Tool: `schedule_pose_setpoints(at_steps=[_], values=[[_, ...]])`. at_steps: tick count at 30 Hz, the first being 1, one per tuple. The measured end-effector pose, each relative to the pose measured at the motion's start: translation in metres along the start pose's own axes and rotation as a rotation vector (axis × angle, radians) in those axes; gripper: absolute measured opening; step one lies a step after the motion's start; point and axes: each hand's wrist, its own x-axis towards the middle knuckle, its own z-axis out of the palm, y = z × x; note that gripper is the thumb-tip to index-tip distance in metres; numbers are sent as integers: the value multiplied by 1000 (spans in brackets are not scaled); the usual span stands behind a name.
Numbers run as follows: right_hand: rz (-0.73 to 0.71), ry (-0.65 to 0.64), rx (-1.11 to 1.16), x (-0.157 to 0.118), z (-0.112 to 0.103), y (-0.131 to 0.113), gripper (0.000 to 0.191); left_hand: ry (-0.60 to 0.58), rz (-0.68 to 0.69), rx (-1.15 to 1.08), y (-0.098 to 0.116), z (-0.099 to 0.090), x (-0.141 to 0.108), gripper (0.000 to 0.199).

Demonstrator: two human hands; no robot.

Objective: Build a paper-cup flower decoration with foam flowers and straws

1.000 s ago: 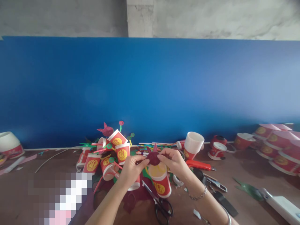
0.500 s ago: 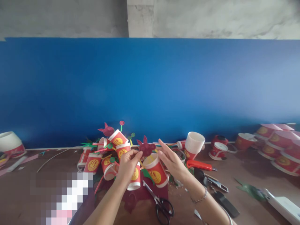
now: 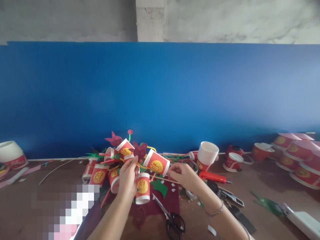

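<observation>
My left hand [image 3: 129, 175] pinches a dark red animal-head cutout [image 3: 140, 150] with ears. To its right a red and white paper cup [image 3: 156, 162] with a yellow emblem hangs tilted, and a yellow strip runs behind it. My right hand [image 3: 180, 173] has its fingers closed at the cup's lower right edge; the fingertips are partly hidden. Another red cup [image 3: 142, 188] stands just below, beside my left hand. Black-handled scissors [image 3: 170, 216] lie nearer me on dark red sheet material.
Decorated cups [image 3: 99, 174] are piled on the left. A cup stack [image 3: 207, 152], an orange cutter [image 3: 212, 177], a phone-like black item [image 3: 240, 218] and a glue gun [image 3: 303, 218] lie right. Blue panel [image 3: 160, 96] behind.
The head cutout and my left hand have moved left. The cup has risen and tipped onto its side. My right hand has lowered, and its spread fingers have closed at the cup.
</observation>
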Motion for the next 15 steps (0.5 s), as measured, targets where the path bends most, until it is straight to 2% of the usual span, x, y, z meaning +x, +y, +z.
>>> schedule_pose_setpoints(at_steps=[3, 7, 12, 15], values=[[-44, 44, -36, 1, -3, 0, 16, 12, -7, 12, 1, 1, -1, 38], [-35, 54, -98, 3, -2, 1, 19, -2, -12, 8, 1, 1, -2, 38], [-72, -1, 24, 4, 2, 3, 19, -41, -11, 27, -2, -1, -1, 38], [-67, 30, 79, 5, 3, 1, 20, -19, -12, 26, -3, 0, -1, 36]])
